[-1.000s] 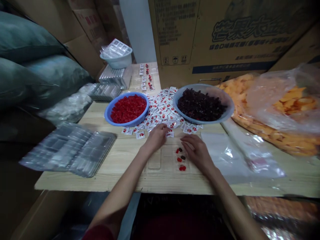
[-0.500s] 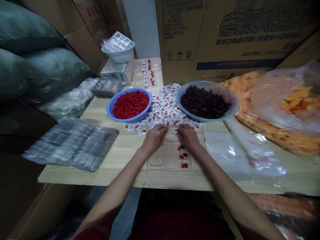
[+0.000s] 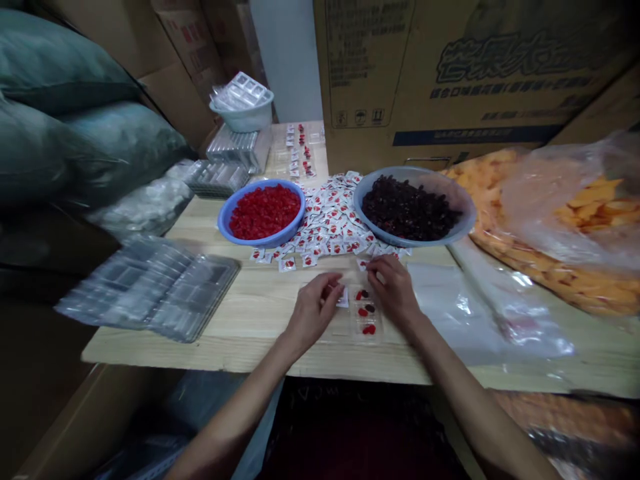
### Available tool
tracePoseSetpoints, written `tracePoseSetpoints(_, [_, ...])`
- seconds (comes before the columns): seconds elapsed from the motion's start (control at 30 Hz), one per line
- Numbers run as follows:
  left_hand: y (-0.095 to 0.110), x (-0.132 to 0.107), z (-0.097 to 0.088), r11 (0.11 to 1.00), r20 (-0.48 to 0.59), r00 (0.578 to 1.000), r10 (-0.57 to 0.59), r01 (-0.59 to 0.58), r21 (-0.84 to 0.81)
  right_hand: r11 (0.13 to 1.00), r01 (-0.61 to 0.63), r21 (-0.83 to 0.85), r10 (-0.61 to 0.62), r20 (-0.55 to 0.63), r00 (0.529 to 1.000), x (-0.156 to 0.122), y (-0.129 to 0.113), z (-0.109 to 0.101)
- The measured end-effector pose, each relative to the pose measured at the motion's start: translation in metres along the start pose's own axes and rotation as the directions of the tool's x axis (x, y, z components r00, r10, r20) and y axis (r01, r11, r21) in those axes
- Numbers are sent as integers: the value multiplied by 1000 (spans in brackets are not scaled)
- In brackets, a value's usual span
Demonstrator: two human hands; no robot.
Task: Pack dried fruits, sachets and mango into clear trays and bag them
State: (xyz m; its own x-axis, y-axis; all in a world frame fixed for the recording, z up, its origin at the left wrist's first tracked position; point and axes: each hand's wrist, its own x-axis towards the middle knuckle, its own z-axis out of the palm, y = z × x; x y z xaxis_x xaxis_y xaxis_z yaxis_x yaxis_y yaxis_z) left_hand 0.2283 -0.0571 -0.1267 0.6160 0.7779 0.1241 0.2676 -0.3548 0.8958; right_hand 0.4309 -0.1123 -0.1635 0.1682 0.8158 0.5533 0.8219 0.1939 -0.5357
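A clear plastic compartment tray (image 3: 350, 327) lies on the wooden table (image 3: 260, 313) near the front edge, with red and dark fruit pieces (image 3: 367, 310) in one column. My left hand (image 3: 313, 310) rests over the tray's middle, fingers pinched on a small white sachet (image 3: 343, 298). My right hand (image 3: 395, 287) is at the tray's far right corner, fingers curled on another sachet at the edge of the sachet pile (image 3: 327, 220). Behind stand a blue bowl of red fruit (image 3: 263, 212) and a grey-blue bowl of dark fruit (image 3: 410, 207).
Stacks of clear trays (image 3: 150, 287) lie at the left, more trays (image 3: 235, 147) and a white bowl (image 3: 243, 110) at the back. Cardboard boxes (image 3: 450, 73) form the back wall. A bag of orange dried fruit (image 3: 565, 220) and clear plastic bags (image 3: 475, 307) lie at the right.
Both hands have drawn back from the sachet pile toward the tray. My left hand now holds a sachet over the tray. The camera view shifted slightly.
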Motion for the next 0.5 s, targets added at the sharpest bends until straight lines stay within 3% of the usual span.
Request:
tracePoseSetpoints(0.1, [4,12,8,885,44,978,-204,203,-418,971,185,150,-182,-35,983,-11,-33,-7])
tracePoseSetpoints(0.2, [1,14,8,827,107,967,-233,255,-501,950,188,250,-199,21,980,-25,-56,-12])
tracePoseSetpoints(0.33, [0,-3,-11,935,126,971,-203,231,-269,952,13,305,-20,20,1000,-46,-62,-22])
tracePoseSetpoints(0.4, [4,-10,-21,986,208,968,-138,153,-59,953,-53,299,49,19,999,-58,-62,-25])
tracePoseSetpoints(0.5, [15,-12,-28,985,323,943,-84,29,169,959,-59,278,44,59,997,-73,-67,-23])
